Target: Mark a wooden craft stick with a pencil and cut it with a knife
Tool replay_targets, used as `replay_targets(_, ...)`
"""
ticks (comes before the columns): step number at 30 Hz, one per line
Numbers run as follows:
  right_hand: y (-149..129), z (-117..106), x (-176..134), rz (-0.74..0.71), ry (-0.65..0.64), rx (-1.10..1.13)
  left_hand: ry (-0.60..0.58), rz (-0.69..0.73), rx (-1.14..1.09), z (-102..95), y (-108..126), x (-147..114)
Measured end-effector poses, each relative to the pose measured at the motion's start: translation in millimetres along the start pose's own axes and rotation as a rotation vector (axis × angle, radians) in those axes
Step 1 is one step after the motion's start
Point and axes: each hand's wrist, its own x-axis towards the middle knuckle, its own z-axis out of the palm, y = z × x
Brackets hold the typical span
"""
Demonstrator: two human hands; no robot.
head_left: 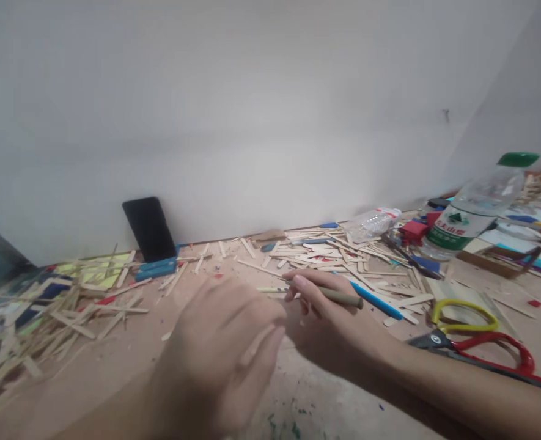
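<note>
**Pen held over a desk strewn with craft sticks**

A thin olive-brown pen (341,297) lies across the fingers of the right hand (325,318), which pinch it near the middle of the picture, low over the brown table (114,366); its blunt end points right, toward a blue pen (375,300) lying on the surface just beside it. The left hand (219,354) is close to the camera and blurred, fingers loosely curled, with what looks like 1 pale wooden stick (257,343) against them; whether it grips that stick I cannot tell. Loose wooden sticks (325,250) cover the table behind and to the left. Scissors (476,345) with 1 yellow and 1 red handle lie beside the right forearm. A green-capped plastic bottle (476,211) stands at the right, and a black phone (150,228) leans on the wall.
</note>
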Motion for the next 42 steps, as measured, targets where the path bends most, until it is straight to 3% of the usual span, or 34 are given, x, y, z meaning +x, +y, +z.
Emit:
replay_targets(4,-3.9,12.0,-4.0,0.14,0.049,0.061,-0.197,-0.134,-0.033,7.5,-21.1,27.9)
replay_targets(8,-3.4,18.4,-13.0,0.259,0.08,0.157,-0.429,-0.249,-0.153,16.4,-35.3,28.1)
replay_targets(12,-6.9,18.8,-20.7,0.337,0.011,0.205,-0.517,-0.275,-0.304,27.3,-46.2,26.1)
replay_targets(18,-2.5,11.5,-22.9,0.312,-0.05,0.076,-0.515,-0.341,-0.456,47.0,-59.2,19.5)
replay_targets(22,9.1,10.3,-26.1,0.241,-0.015,-0.014,-0.473,-0.365,-0.514,53.4,-61.1,15.3)
replay_targets(27,13.9,11.0,-28.8,0.355,-0.056,0.085,-0.412,-0.357,-0.538,56.9,-60.9,13.2)
replay_targets(32,8.2,9.0,-29.0,0.355,-0.053,0.082,-0.341,-0.327,-0.621,64.5,-62.8,12.0)
replay_targets(36,3.7,9.5,-28.1,0.424,-0.049,0.087,-0.353,-0.351,-0.602,66.3,-63.5,14.8)
replay_targets(42,10.7,8.8,-27.6,0.463,-0.102,0.131,-0.464,-0.403,-0.601,59.6,-62.3,23.7)
